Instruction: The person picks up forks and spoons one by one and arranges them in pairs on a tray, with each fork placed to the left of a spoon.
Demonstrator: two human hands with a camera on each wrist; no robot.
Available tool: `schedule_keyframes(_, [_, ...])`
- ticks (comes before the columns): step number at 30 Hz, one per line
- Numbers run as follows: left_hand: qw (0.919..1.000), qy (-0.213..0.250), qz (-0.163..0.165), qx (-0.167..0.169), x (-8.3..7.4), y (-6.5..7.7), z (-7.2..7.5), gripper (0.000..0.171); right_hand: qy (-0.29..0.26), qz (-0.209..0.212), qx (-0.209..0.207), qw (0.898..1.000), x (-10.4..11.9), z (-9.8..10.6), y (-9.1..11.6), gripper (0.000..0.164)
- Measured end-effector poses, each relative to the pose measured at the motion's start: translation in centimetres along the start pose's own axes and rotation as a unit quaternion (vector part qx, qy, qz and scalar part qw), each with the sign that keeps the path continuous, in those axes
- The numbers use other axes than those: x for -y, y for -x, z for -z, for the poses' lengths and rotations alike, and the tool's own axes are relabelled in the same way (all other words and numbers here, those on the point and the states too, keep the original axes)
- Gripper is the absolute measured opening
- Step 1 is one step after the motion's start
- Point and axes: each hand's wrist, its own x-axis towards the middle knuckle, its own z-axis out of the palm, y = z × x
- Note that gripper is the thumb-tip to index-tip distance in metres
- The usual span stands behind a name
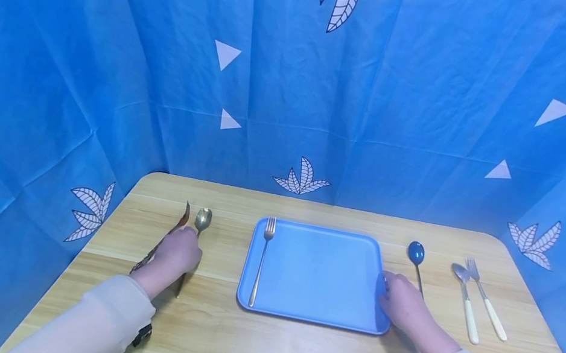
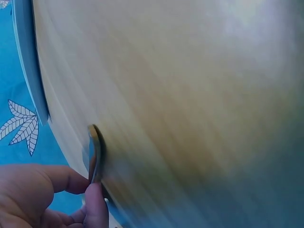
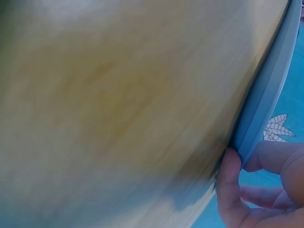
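Note:
My left hand (image 1: pixel 178 255) is at the left part of the table. Its thumb and finger pinch a metal spoon (image 1: pixel 203 218), bowl pointing away; the left wrist view shows the spoon (image 2: pixel 97 154) between the fingertips. Beside that hand lies a narrow, dark brown patterned thing (image 1: pixel 183 218), partly covered by the hand; its kind is unclear. On the right, my right hand (image 1: pixel 401 301) grips the right rim of a blue tray (image 1: pixel 323 277), thumb and finger on its edge (image 3: pixel 259 107). A metal fork (image 1: pixel 262 259) lies along the tray's left side.
Right of the tray is a dark spoon (image 1: pixel 416 254), its handle partly behind my right hand. Further right lie a white-handled spoon (image 1: pixel 468 308) and a white-handled fork (image 1: pixel 488 308). A blue patterned cloth (image 1: pixel 297 81) hangs behind the wooden table (image 1: pixel 257 349).

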Motion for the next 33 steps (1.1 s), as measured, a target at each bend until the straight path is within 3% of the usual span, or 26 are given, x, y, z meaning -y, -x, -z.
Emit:
schedule_keyframes(11, [0.9980, 0.060, 0.006, 0.014, -0.8, 1.0, -0.2, 0.023, 0.001, 0.002, 0.003, 1.000, 0.2, 0.2, 0.1, 0.048])
schedule_keyframes(33, [0.9970, 0.069, 0.005, 0.035, -2.7, 1.8, -0.2, 0.013, 0.000, 0.013, -0.004, 1.000, 0.1, 0.3, 0.1, 0.048])
